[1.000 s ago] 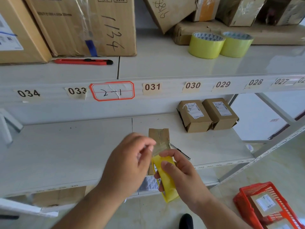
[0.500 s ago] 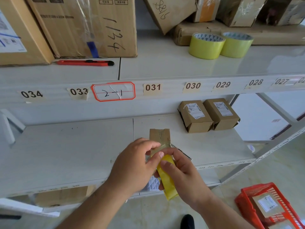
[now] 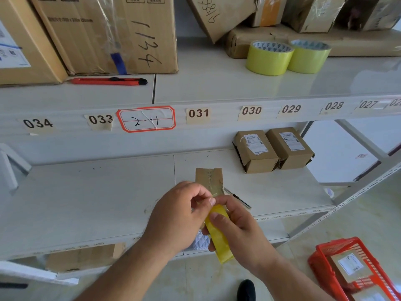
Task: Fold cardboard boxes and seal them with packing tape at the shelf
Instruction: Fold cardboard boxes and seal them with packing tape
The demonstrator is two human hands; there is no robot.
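Note:
A yellow tape roll (image 3: 218, 234) is seen edge-on in front of the middle shelf, and my right hand (image 3: 240, 231) grips it from the right. My left hand (image 3: 180, 218) has its fingers curled and pinches at the roll's top edge, where the tape end lies. Just behind the hands a small flat piece of cardboard (image 3: 209, 178) rests on the middle shelf (image 3: 86, 198). Most of the roll is hidden by both hands.
Two small labelled boxes (image 3: 273, 149) stand at the shelf's back right, and a thin metal blade (image 3: 237, 197) lies beside the cardboard. On the upper shelf sit two yellow tape rolls (image 3: 287, 56), a red utility knife (image 3: 108, 81) and large cartons. A red basket (image 3: 355, 270) is on the floor, right.
My left hand has closed in on the roll's top edge and now pinches there. The roll and both hands sit a little nearer the shelf.

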